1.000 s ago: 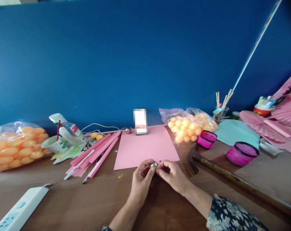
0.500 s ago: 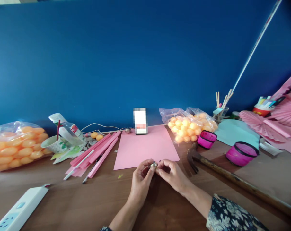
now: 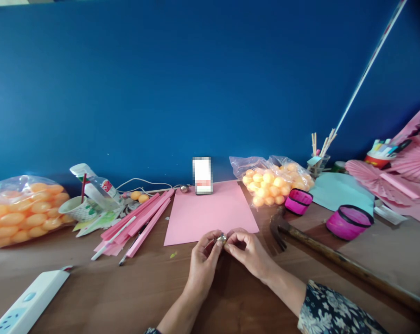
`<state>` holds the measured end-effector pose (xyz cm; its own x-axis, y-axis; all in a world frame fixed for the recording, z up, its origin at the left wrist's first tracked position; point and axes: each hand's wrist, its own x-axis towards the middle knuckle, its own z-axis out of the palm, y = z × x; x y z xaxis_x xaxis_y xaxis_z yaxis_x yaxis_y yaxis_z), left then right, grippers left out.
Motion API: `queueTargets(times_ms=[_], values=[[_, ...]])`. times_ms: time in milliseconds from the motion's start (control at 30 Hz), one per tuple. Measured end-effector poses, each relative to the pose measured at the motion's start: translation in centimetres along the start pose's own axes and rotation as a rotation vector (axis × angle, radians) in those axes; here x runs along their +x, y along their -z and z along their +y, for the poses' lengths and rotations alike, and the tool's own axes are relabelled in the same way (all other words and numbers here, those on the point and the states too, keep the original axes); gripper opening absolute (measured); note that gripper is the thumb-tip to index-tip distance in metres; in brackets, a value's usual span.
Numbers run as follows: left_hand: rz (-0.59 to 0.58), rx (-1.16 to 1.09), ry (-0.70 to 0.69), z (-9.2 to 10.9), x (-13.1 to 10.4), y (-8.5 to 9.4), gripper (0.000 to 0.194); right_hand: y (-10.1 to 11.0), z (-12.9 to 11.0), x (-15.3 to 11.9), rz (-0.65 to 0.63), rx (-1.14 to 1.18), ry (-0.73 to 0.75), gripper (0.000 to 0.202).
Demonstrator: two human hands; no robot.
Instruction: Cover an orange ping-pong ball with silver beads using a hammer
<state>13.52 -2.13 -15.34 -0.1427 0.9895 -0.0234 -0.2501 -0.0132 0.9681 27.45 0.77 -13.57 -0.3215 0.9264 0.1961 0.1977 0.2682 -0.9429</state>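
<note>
A small shiny silvery metal ball (image 3: 222, 238) is pinched between the thumb and fingers of my left hand (image 3: 203, 262), just in front of a sheet of pink paper (image 3: 210, 211). My right hand (image 3: 250, 255) meets it from the other side, thumb and forefinger pressed together right against the ball's edge. Whatever those right fingertips pinch is too small to make out. Both hands are low over the brown table (image 3: 126, 297), near the paper's front edge. Behind the paper's far left corner rests a similar shiny ball (image 3: 184, 189).
Pink paper strips (image 3: 140, 222), a cup (image 3: 79, 208), a bottle (image 3: 102, 188) and a bag of orange balls (image 3: 25, 211) lie left. A power strip (image 3: 29, 301) is front left. At right are another ball bag (image 3: 272, 183), a hammer (image 3: 335, 253) and magenta bands (image 3: 349, 225).
Almost nothing differs. The ball has turned or shifted very slightly between my fingertips, while both hands stay in the same place.
</note>
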Motion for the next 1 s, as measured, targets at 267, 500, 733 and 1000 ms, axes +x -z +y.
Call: queueTargets(times_ms=[267, 500, 733, 1000], values=[[0.008, 0.046, -0.015, -0.62, 0.13, 0.30, 0.030, 0.11, 0.10, -0.11, -0.008, -0.012, 0.004, 0.009], [-0.004, 0.063, -0.007, -0.56, 0.11, 0.39, 0.030, 0.10, 0.09, -0.03, -0.008, -0.002, 0.004, 0.009], [-0.003, 0.062, -0.008, -0.48, 0.04, 0.39, 0.031, 0.08, 0.18, -0.12, -0.011, 0.007, 0.007, 0.010], [-0.020, 0.005, -0.007, -0.42, 0.09, 0.28, 0.031, 0.14, 0.16, 0.05, -0.013, 0.016, 0.008, 0.010]])
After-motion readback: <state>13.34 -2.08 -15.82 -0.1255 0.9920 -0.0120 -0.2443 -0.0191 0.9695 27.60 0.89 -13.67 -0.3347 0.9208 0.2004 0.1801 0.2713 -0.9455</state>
